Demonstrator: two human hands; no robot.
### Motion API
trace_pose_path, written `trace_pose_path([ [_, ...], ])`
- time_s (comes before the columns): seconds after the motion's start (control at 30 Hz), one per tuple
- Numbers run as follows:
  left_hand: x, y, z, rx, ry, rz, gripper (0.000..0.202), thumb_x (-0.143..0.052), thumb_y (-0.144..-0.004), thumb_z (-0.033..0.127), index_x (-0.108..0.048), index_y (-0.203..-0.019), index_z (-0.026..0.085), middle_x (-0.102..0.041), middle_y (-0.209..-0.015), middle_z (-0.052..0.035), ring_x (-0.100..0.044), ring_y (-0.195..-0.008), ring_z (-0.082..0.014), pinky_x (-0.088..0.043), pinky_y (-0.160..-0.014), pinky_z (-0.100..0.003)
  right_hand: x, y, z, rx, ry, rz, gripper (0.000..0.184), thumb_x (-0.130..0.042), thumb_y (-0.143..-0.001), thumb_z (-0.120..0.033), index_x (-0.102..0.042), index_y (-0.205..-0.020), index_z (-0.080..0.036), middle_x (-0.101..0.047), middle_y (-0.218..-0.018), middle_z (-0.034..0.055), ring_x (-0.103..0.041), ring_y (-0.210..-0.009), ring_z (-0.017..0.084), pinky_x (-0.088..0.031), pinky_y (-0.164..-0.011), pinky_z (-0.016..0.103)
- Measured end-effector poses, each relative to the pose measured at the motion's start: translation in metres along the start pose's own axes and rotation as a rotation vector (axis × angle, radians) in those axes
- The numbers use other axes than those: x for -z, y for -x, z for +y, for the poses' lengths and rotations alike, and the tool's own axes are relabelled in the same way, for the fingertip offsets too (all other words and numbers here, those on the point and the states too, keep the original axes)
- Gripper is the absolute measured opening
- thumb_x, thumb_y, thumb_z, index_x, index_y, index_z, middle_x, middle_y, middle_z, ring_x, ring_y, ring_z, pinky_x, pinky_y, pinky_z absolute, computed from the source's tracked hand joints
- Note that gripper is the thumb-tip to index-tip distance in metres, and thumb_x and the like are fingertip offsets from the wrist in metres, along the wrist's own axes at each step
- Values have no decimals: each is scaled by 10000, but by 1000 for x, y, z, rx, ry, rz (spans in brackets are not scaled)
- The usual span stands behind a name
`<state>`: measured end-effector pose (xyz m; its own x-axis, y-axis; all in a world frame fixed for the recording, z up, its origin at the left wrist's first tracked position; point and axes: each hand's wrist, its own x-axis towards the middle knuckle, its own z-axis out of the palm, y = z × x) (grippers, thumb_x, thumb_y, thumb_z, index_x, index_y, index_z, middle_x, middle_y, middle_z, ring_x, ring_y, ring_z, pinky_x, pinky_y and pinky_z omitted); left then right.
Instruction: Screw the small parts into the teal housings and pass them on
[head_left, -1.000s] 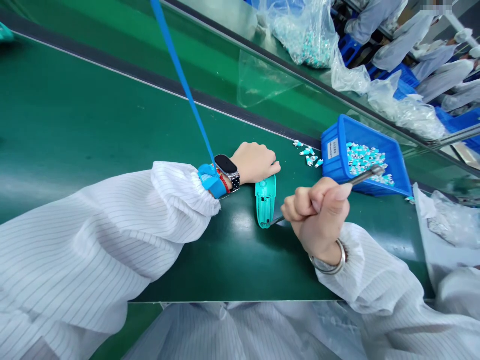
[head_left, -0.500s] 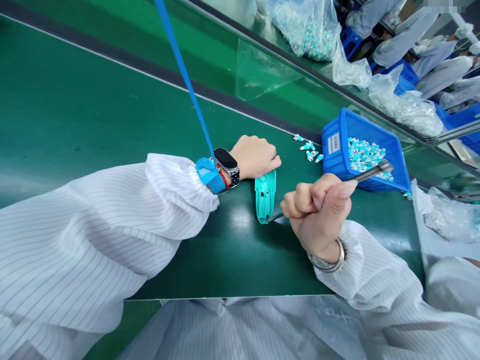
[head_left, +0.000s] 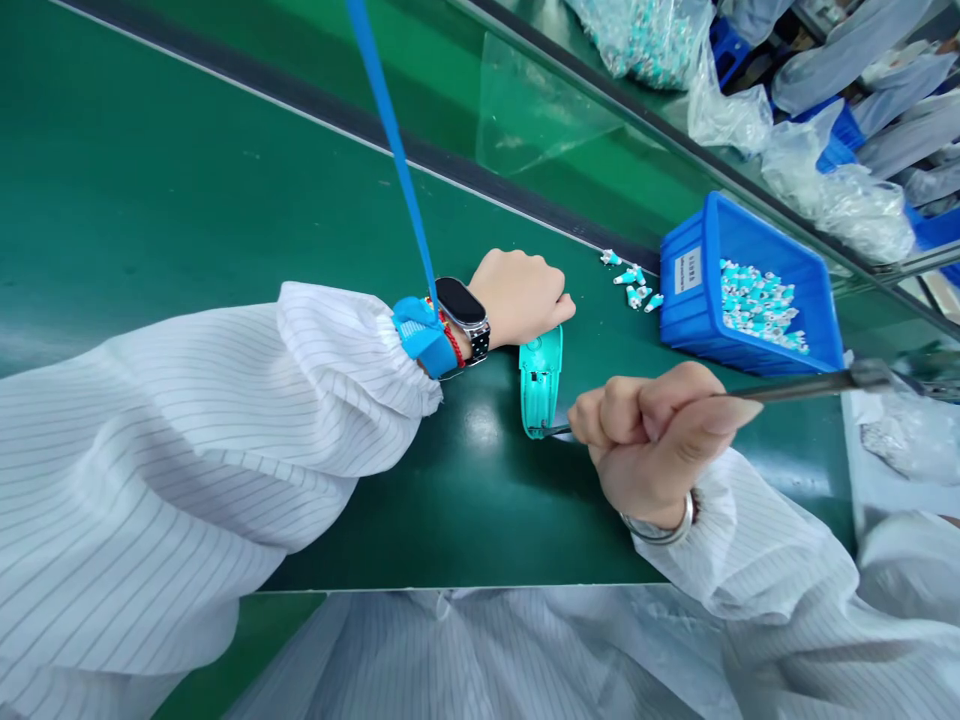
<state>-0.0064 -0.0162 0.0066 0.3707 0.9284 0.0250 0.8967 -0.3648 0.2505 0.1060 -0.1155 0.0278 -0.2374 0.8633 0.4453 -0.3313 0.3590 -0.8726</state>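
My left hand (head_left: 517, 297) sits curled, holding nothing, just above the teal plastic housing (head_left: 540, 380), which lies at twelve o'clock on the green bench mat (head_left: 225, 200). My right hand (head_left: 652, 445) is fisted around a screwdriver (head_left: 795, 388), its tip at the housing's lower end. At two o'clock, a blue bin (head_left: 712, 320) of small teal parts (head_left: 757, 305) carries a white label (head_left: 688, 270) too small to read.

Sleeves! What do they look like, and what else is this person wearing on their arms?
The left sleeve and right sleeve are white with thin grey stripes and puffy gathered cuffs. The left wrist wears a blue strap with a blue cord, a red bracelet and a smartwatch with a black face and dotted band. The right wrist wears a silver metal band.
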Motion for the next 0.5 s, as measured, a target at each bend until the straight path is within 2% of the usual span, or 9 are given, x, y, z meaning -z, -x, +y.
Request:
trace_pose_path([
  [0.2,-2,0,-1,-17,-9,23,462,-307,-873,393,-705,-886,157,-670,-915,-120,-599,-876,-261,-355,-696,-337,1,-4,-3,-33,-7,51,443,-456,-907,-458,-297,-592,-190,-130,-503,-76,-93,-387,35,-156,-361,169],
  [0.5,-1,1,0,-21,-27,34,470,-293,-872,390,-704,-881,163,-679,-880,-113,-605,-852,-246,-352,-671,-321,-2,-8,-2,-1,58,61,416,-448,-907,-461,-320,-608,-201,-142,-494,-80,-106,-373,39,-161,-358,175],
])
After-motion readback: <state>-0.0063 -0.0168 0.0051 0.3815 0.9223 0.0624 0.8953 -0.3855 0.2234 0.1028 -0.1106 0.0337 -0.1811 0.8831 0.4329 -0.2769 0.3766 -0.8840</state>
